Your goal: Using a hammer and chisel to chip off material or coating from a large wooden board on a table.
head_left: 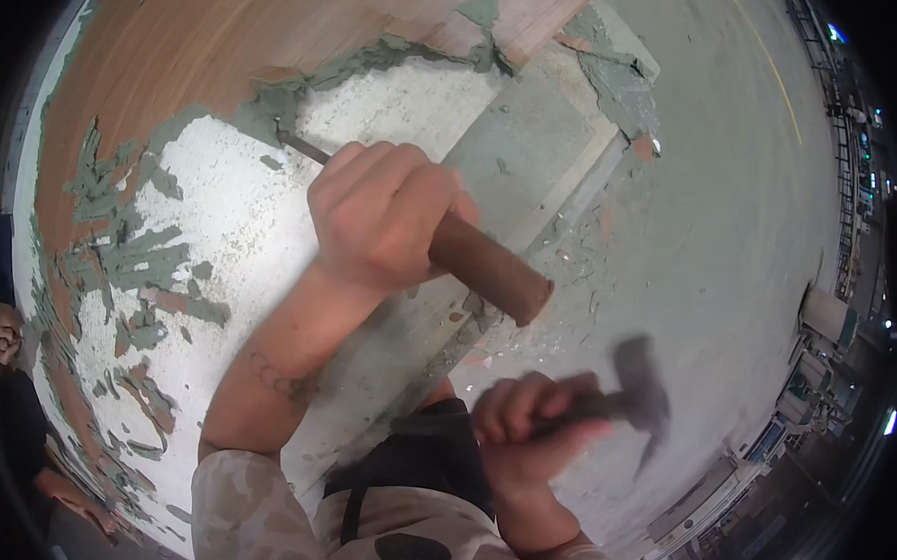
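The left hand (386,218) is closed around the brown wooden handle of a metal chisel (468,259), its tip set against the wall where grey-green plaster (290,92) borders a bared white surface (236,219). Below it, the right hand (525,427) grips a blurred dark-headed hammer (639,397). Plaster flakes (127,254) cling across the white patch, orange-brown wall (188,41) lies above, and another person's hand (0,335) shows at the left edge
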`<act>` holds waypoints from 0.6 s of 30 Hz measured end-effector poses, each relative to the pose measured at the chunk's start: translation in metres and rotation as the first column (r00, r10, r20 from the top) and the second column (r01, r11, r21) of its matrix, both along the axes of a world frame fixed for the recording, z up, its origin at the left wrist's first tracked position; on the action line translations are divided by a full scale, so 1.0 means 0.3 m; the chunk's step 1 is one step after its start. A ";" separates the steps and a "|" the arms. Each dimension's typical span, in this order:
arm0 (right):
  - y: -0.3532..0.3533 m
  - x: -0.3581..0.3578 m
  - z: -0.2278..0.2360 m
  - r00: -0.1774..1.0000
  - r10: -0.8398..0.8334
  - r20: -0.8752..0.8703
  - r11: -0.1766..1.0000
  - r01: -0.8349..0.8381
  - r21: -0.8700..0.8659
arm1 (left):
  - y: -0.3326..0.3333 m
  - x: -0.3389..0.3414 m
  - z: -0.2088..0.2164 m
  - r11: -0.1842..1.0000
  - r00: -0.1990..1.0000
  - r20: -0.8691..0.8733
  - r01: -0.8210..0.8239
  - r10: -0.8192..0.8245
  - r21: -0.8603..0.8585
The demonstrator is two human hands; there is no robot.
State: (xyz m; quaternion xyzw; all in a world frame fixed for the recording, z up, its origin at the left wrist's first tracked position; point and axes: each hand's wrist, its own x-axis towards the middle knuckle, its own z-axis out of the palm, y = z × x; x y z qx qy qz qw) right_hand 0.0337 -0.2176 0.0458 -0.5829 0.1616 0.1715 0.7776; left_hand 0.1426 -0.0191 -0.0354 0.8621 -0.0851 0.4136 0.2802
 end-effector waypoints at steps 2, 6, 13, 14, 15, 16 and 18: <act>0.020 0.041 0.026 0.972 0.212 -0.103 0.957 -0.228 -0.178 | 0.004 -0.026 -0.007 0.999 0.999 -0.041 -0.025 0.026 0.026; -0.089 0.034 0.013 0.997 -0.055 0.051 0.983 0.045 0.177 | 0.001 -0.005 0.002 1.000 0.999 -0.033 -0.029 0.030 0.005; -0.091 0.080 -0.013 0.992 0.049 0.115 0.997 -0.041 -0.071 | -0.053 -0.029 -0.016 0.997 0.994 -0.084 -0.059 0.063 0.048; -0.092 0.097 -0.015 0.992 0.053 0.115 0.996 -0.045 -0.073 | -0.043 -0.020 -0.017 0.997 0.994 -0.083 -0.064 0.068 0.045; -0.086 0.117 -0.011 0.988 0.065 0.141 0.995 -0.053 -0.085 | -0.028 -0.012 -0.009 0.999 0.998 -0.050 -0.045 0.047 0.024; -0.085 0.128 -0.004 0.983 0.077 0.167 0.993 -0.061 -0.097 | -0.019 -0.012 -0.005 1.000 1.000 -0.016 -0.026 0.026 0.004; -0.093 0.128 0.012 0.984 0.070 0.164 0.995 -0.058 -0.076 | -0.027 -0.034 0.003 0.999 0.998 -0.056 -0.034 0.033 -0.019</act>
